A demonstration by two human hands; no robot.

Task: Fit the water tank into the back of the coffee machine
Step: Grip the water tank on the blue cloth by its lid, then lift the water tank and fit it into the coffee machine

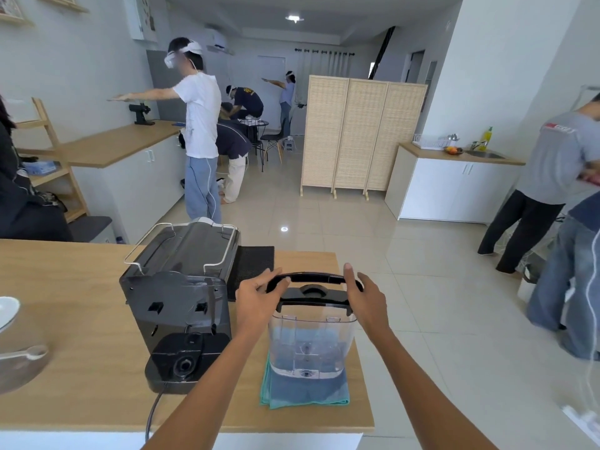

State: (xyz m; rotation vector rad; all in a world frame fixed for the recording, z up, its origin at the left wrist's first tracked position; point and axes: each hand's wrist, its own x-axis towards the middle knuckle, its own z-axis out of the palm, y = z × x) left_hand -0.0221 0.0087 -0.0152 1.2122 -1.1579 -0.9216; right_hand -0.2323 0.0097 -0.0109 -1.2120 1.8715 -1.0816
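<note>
The clear plastic water tank (311,345) stands upright on a folded blue-green cloth (305,393), to the right of the black coffee machine (181,287). The tank has a black lid and a raised black handle (313,278). My left hand (259,295) grips the handle's left end with thumb and fingers. My right hand (365,295) touches the handle's right end, its fingers mostly straight. The machine's back faces me, showing an empty tank dock (186,358) at its base.
The wooden counter (81,336) ends just right of the cloth. A black mat (253,264) lies behind the machine. A pale dish and spoon (19,352) sit at the far left. Several people stand in the room beyond.
</note>
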